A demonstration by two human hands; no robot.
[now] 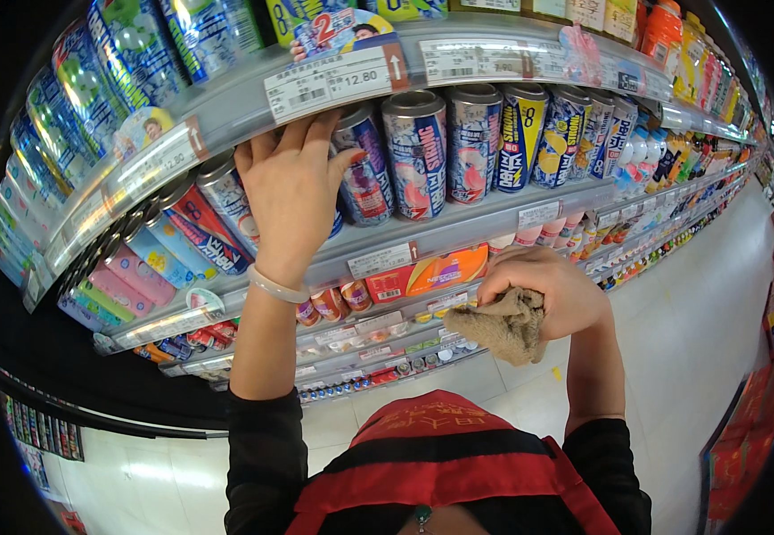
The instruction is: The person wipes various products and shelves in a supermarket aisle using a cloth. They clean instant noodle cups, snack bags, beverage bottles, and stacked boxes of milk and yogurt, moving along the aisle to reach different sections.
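Note:
My left hand [293, 180] reaches in among drink cans on a store shelf, just under the ledge above. A pale bangle [277, 286] circles that wrist. Its fingertips are hidden behind the ledge, so whether they grip a can does not show. Beside it on the right stands a purple and blue can [363, 167], and on the left leans a silver can with fruit pictures [230, 200]. My right hand [547, 287] is closed around a crumpled brown cloth [504, 324], held in front of the lower shelves.
The upper shelf ledge [226, 114] carries price tags and round promotional signs. More cans, such as a pink and blue one [417, 157], line the middle shelf. An orange and red carton [427, 273] and bottles sit lower. Red boxes [748, 428] are stacked at the right, across the tiled floor [681, 321].

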